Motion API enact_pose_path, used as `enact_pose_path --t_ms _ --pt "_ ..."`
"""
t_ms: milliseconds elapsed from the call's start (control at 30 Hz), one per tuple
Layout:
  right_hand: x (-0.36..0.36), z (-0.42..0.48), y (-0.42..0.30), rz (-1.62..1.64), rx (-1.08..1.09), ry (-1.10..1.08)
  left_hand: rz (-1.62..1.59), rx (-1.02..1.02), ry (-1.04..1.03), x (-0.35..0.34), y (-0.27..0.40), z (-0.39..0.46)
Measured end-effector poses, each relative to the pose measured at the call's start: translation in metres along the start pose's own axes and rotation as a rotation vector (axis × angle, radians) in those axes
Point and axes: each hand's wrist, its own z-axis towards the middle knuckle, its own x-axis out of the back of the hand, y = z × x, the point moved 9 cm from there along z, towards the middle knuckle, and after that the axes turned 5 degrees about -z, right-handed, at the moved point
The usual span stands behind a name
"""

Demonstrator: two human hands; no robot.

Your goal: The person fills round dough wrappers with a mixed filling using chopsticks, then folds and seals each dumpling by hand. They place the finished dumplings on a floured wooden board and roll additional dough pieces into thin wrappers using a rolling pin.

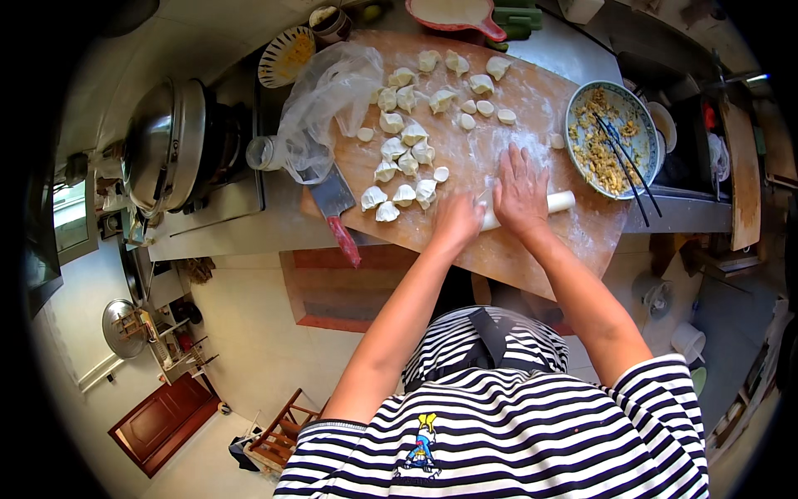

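Observation:
My right hand [520, 187] lies palm down on a white rolling pin [561, 201], its fingers stretched over the floured wooden board [536, 268]. Beside the pin's left end, my left hand [459, 215] is bent with its fingertips low; whatever it pinches there is mostly hidden. Several folded dumplings [408, 163] stand on the board's left and upper parts. Small flattened dough pieces [485, 108] lie above my hands, with another dough disc [441, 174] left of them. At the right, a patterned bowl [570, 134] holds crumbly filling [601, 159] and dark chopsticks [637, 174].
A cleaver [333, 193] lies at the board's left edge, its red handle jutting over the counter edge. Near it are a plastic bag [333, 81] and a glass jar [262, 153]. A large lidded pan [168, 146] stands far left; a red-rimmed container [452, 12] is behind the board.

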Motion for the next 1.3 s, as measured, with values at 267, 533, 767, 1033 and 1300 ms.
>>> enact_pose_path --t_ms 267,533,767,1033,1300 --pt "-0.005 -0.053 0.001 0.022 0.058 -0.055 -0.211 0.182 -0.105 -0.014 -0.038 -0.006" --pt "0.003 -0.081 0.003 0.127 -0.022 -0.1 -0.222 0.113 0.012 0.004 -0.008 -0.012" --pt "0.011 -0.102 0.007 0.159 -0.063 -0.143 -1.369 0.207 -0.191 -0.018 0.02 0.071" --pt "0.013 -0.107 0.009 0.18 -0.069 -0.103 -0.081 -0.234 0.31 0.023 0.079 0.147" --pt "0.006 -0.108 0.011 0.243 -0.084 -0.107 0.174 -0.619 0.301 -0.014 0.052 0.012"
